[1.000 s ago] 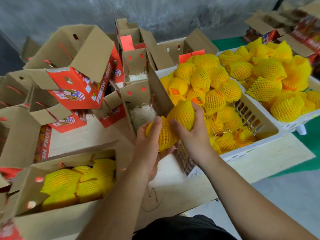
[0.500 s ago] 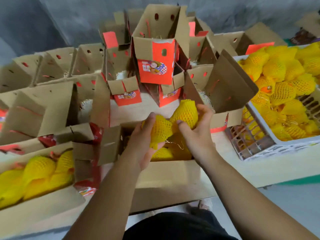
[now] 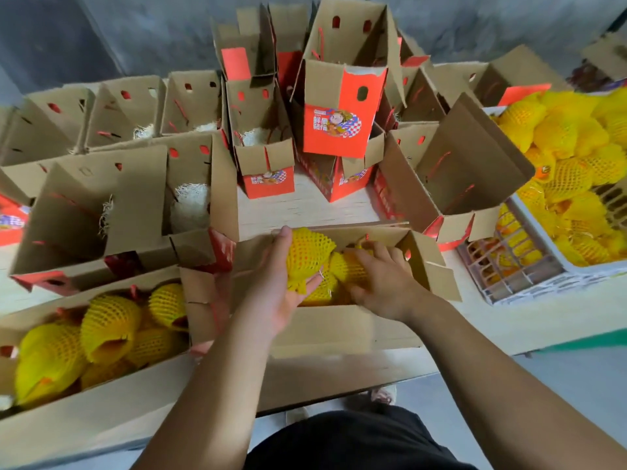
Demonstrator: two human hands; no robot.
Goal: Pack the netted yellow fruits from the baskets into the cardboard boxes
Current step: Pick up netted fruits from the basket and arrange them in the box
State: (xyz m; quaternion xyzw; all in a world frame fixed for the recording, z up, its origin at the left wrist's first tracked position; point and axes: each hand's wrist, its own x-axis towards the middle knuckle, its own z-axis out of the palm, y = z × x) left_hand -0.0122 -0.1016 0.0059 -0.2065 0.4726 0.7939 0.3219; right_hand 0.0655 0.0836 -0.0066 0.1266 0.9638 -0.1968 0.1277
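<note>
Left hand (image 3: 278,293) fingers cupping netted fruit (image 3: 307,259); right hand (image 3: 383,283) fingers' grip hidden.

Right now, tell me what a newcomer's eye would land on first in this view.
First, the two hands in the middle: the left hand holds a netted yellow fruit over the open cardboard box nearest the person, while the right hand presses another fruit down inside it. Next, the white basket heaped with netted fruits at the right, and the filled box at lower left.
</note>
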